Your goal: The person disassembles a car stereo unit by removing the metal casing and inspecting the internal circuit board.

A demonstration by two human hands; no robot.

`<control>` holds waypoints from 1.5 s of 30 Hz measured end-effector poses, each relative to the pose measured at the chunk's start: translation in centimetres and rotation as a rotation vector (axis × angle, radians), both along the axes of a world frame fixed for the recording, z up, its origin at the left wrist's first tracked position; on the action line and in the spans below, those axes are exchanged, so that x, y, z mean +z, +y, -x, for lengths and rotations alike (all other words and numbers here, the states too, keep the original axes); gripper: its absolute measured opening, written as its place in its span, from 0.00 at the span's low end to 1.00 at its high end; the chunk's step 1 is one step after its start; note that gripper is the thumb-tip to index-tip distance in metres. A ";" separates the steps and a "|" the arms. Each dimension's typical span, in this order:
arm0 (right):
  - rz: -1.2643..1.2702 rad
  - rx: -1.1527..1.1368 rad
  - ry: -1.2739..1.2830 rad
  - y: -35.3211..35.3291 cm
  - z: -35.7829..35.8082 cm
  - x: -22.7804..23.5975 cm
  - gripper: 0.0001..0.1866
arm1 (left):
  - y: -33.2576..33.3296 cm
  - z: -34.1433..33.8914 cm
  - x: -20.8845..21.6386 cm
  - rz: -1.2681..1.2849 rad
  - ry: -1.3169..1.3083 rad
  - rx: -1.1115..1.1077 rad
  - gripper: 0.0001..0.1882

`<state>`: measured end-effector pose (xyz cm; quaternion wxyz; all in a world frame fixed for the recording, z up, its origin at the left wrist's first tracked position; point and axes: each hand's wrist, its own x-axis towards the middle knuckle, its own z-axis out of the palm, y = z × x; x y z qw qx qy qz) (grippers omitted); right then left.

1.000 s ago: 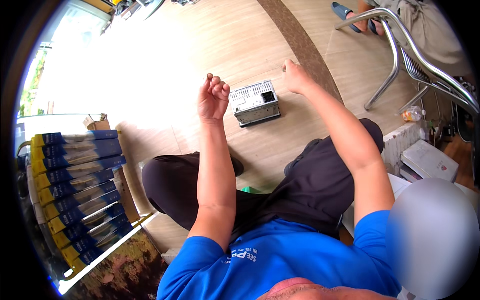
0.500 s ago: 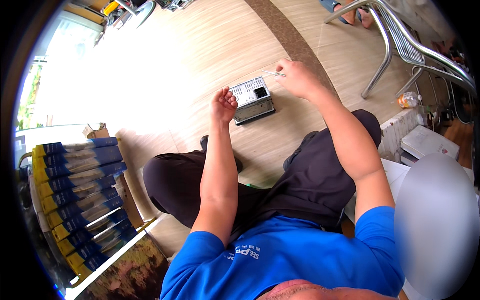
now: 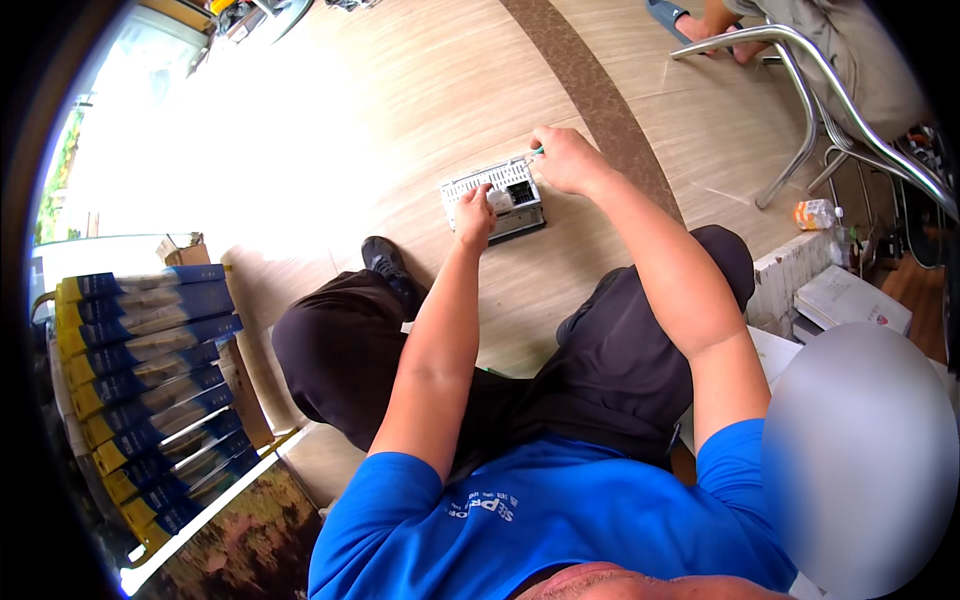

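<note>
A silver metal box with rows of vent slots and a dark connector socket, which looks like a car stereo (image 3: 462, 187), rests on the floor in front of me. My left hand (image 3: 474, 216) grips its near edge, one finger lying over the top face. At the box's far right corner, my right hand (image 3: 570, 162) is closed around a thin screwdriver (image 3: 538, 151) with some green on it. The screwdriver's tip is at or just above the corner; contact is too small to make out.
Blue-and-yellow packages (image 3: 150, 350) are stacked on a rack at my left. On the right stand a metal-framed chair (image 3: 800, 110), with a seated person's bare feet by it, a plastic bottle (image 3: 815, 214) and a white box (image 3: 850, 300). My knees flank the work area.
My left hand has come down from above the box onto its near edge. The right hand has moved left and slightly down, bringing the screwdriver to the far right corner.
</note>
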<state>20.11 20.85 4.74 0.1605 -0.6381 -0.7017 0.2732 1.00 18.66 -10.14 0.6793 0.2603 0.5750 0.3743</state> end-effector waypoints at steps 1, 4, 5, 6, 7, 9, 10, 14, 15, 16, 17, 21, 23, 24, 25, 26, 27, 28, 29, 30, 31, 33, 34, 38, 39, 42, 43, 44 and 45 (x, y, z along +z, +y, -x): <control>0.044 -0.007 -0.013 0.2 0.1 -0.4 0.11 | -0.5 -0.2 0.0 0.024 -0.020 0.039 0.14; 0.075 0.001 -0.055 0.6 -0.1 -2.2 0.09 | -1.9 -0.4 0.1 0.129 -0.145 0.040 0.12; 0.079 0.011 -0.057 0.8 0.1 -2.6 0.09 | -2.3 -0.2 0.0 0.139 -0.169 0.035 0.10; 0.072 0.004 -0.069 0.9 0.3 -3.1 0.10 | -2.6 0.0 -0.2 0.143 -0.173 0.044 0.10; 0.064 -0.005 -0.083 1.0 0.5 -3.5 0.10 | -2.8 0.2 -0.3 0.149 -0.196 0.027 0.10; 0.063 -0.004 -0.089 0.9 1.1 -4.0 0.10 | -3.0 0.7 -0.6 0.156 -0.226 0.022 0.10; 0.058 -0.014 -0.092 0.8 1.4 -4.1 0.10 | -3.0 0.9 -0.6 0.165 -0.230 0.015 0.10; 0.004 -0.002 -0.073 0.4 1.8 -4.7 0.10 | -3.1 1.2 -0.8 0.170 -0.241 0.019 0.10; 0.015 0.010 -0.086 0.4 1.7 -4.8 0.10 | -3.2 1.4 -0.9 0.154 -0.260 0.006 0.10; 0.027 0.022 -0.097 0.3 1.7 -4.9 0.11 | -3.2 1.4 -1.0 0.154 -0.265 0.010 0.10; 0.028 0.023 -0.103 0.2 1.5 -5.2 0.11 | -3.2 1.1 -0.9 0.159 -0.250 0.014 0.11; 0.005 0.042 -0.088 0.0 1.3 -5.7 0.12 | -3.1 0.9 -0.6 0.177 -0.209 0.032 0.11; -0.003 0.053 -0.089 -0.1 1.3 -5.8 0.12 | -3.1 0.9 -0.7 0.171 -0.216 0.039 0.12; -0.004 0.038 -0.085 -0.1 1.3 -5.8 0.12 | -3.1 0.9 -0.8 0.164 -0.220 0.042 0.12; -0.004 0.023 -0.082 -0.1 1.3 -5.9 0.12 | -3.0 1.0 -0.9 0.164 -0.222 0.044 0.12; -0.003 0.026 -0.083 -0.2 1.4 -5.9 0.12 | -3.0 1.0 -1.0 0.157 -0.233 0.043 0.12; -0.013 0.027 -0.063 -0.2 1.4 -5.8 0.12 | -3.0 1.1 -1.1 0.150 -0.243 0.041 0.12; -0.022 0.028 -0.042 -0.3 1.5 -5.8 0.13 | -3.0 1.2 -1.2 0.151 -0.243 0.045 0.12; -0.022 0.028 -0.044 -0.3 1.5 -5.8 0.13 | -3.0 1.1 -1.2 0.158 -0.247 0.044 0.12; -0.018 0.022 -0.050 -0.2 1.4 -5.9 0.13 | -2.9 1.1 -1.1 0.166 -0.249 0.044 0.12; -0.013 0.016 -0.055 -0.2 1.4 -5.9 0.13 | -2.9 1.0 -1.0 0.166 -0.251 0.043 0.12; -0.014 0.016 -0.056 -0.2 1.4 -6.0 0.13 | -3.0 1.0 -0.9 0.168 -0.246 0.044 0.11; -0.015 0.015 -0.056 -0.2 1.4 -6.1 0.13 | -3.0 1.0 -0.9 0.167 -0.247 0.044 0.11; -0.011 0.003 -0.071 -0.3 1.3 -6.1 0.13 | -3.0 0.9 -0.7 0.167 -0.240 0.043 0.11; -0.023 -0.003 -0.090 -0.4 1.3 -6.2 0.13 | -3.0 0.8 -0.6 0.168 -0.238 0.041 0.11; -0.027 0.029 -0.153 -0.8 2.1 -5.4 0.13 | -3.3 1.0 -0.8 0.161 -0.223 0.044 0.11; -0.022 0.063 -0.199 -0.9 2.5 -5.0 0.13 | -3.4 1.3 -1.0 0.163 -0.221 0.050 0.11; -0.020 0.065 -0.199 -1.0 2.5 -4.9 0.13 | -3.5 1.2 -0.9 0.152 -0.228 0.043 0.11; -0.053 0.094 -0.208 -1.1 2.6 -4.8 0.12 | -3.6 1.2 -0.9 0.140 -0.236 0.037 0.11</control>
